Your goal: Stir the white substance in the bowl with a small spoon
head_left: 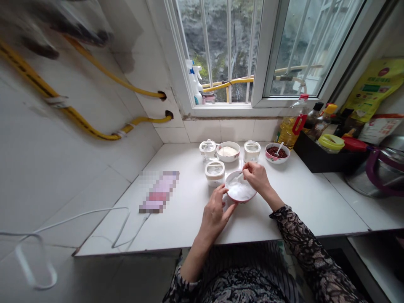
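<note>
A white bowl with a pink outer edge (242,201) stands near the middle of the counter, with white powder (241,190) inside. My left hand (216,210) grips this bowl from the left, fingers at its rim and thumb along the near side. Over the bowl's far right rim, my right hand (256,176) pinches the handle of a small pale spoon (239,176), which dips toward the powder. Just left of the bowl sits a lidded clear jar (215,173). Behind it are another bowl with off-white contents (228,151) and two more lidded jars (207,149) (252,150).
At the back right, a bowl of dark red flakes (277,153) holds a spoon. Beyond it stand an oil bottle (288,126) and a black bin of condiments (311,153). A pixelated phone-like object (160,191) with a white cable (139,230) lies left. A metal pot (372,174) stands far right.
</note>
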A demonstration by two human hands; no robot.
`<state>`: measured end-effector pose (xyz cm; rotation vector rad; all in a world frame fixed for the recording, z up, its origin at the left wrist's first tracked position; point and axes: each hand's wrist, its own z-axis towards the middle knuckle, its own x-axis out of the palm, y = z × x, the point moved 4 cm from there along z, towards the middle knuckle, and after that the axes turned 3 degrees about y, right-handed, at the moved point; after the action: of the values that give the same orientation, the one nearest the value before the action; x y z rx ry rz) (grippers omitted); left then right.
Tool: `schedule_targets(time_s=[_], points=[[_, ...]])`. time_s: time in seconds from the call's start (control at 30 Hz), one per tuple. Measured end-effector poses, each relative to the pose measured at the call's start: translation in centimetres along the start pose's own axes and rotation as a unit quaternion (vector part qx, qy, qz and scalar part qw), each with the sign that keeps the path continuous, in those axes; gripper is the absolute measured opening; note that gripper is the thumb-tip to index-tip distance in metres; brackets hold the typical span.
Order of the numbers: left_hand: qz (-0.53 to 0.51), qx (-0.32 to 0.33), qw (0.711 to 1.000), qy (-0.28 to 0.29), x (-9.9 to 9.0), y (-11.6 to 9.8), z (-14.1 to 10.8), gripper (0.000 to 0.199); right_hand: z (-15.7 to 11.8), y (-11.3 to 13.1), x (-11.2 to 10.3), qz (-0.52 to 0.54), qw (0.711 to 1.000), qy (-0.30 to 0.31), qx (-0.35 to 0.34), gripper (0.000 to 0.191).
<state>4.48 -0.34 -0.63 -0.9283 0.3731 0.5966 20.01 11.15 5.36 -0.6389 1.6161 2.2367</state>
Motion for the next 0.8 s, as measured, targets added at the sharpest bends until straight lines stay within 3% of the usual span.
schedule_targets(time_s=[0.43,0.8], points=[[-0.002,0.002,1.000,-0.007,0.07,0.04,-0.02,0.039,0.06,-0.36,0.60,0.033,0.999,0.033,0.008,0.012],[-0.004,0.004,1.000,-0.006,0.03,0.03,0.02,0.040,0.45,-0.67,-0.05,0.168,0.983,0.033,0.064,0.009]])
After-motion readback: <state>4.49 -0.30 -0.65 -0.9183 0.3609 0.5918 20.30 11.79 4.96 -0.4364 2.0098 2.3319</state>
